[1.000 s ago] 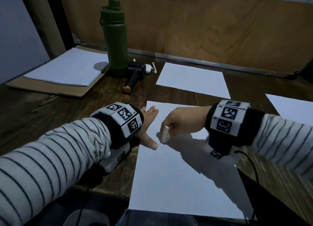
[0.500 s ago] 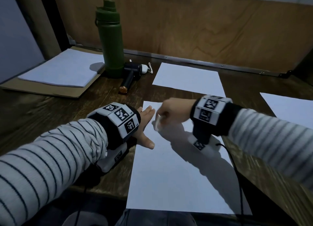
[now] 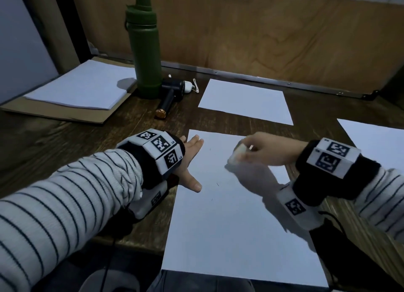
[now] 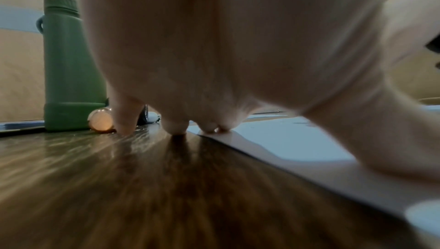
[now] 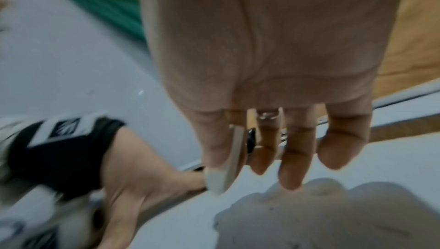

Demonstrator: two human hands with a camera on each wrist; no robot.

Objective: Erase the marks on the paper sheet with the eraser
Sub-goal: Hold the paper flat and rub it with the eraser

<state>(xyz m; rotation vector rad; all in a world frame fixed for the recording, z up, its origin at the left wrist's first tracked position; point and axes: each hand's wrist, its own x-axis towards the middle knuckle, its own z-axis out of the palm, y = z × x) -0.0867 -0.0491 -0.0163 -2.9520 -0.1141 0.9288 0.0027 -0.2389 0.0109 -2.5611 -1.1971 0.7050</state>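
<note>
A white paper sheet lies in front of me on the dark wooden table, with a few tiny pencil marks near its upper left. My left hand lies flat with straight fingers on the sheet's top left corner; the left wrist view shows the fingertips touching the paper edge and the wood. My right hand pinches a white eraser and is raised just above the sheet's upper middle. In the right wrist view the eraser sits between thumb and fingers, blurred.
A green bottle stands at the back left, with a black handheld device lying beside it. A stack of paper on cardboard is at far left. Another sheet lies behind, a third at right.
My right hand with the eraser has moved from beside the left hand's fingers to the right and lifted off the paper. The left hand has stayed put.
</note>
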